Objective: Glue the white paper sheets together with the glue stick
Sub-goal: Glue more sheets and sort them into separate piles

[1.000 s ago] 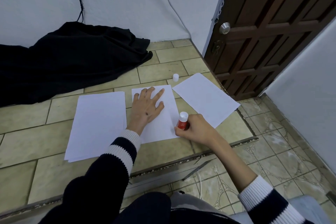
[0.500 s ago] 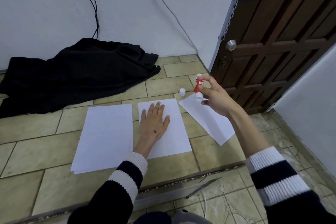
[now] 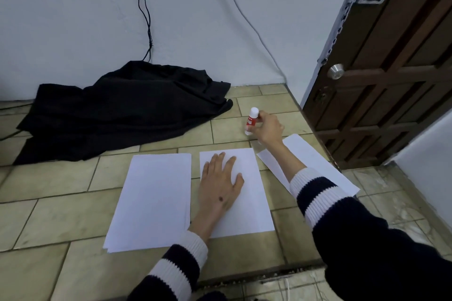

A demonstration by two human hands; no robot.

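from where i watch, the far left holds a black cloth (image 3: 122, 110) heaped against the wall, out of the way of the work. next comes a stack of white sheets (image 3: 154, 200) squared up on the floor tiles, i judge as the supply waiting its turn. just right of it, with a narrow strip of tile between, lies a single sheet (image 3: 252, 203), and the left hand (image 3: 220, 186) rests flat on it, fingers spread and straight, palm down; i read that as pinning the paper so it cannot slide or curl. further right and beyond the sheet's far edge, the right hand (image 3: 267, 128) pinches the glue stick (image 3: 251, 121) between thumb and curled fingers, upright, its base at or just above the tile, white cap on top. i cannot tell whether it has touched down. i take this as parking it upright clear of the paper. under that forearm a third sheet (image 3: 315, 156) lies angled toward the wooden door (image 3: 391, 80), probably the piece to be joined.
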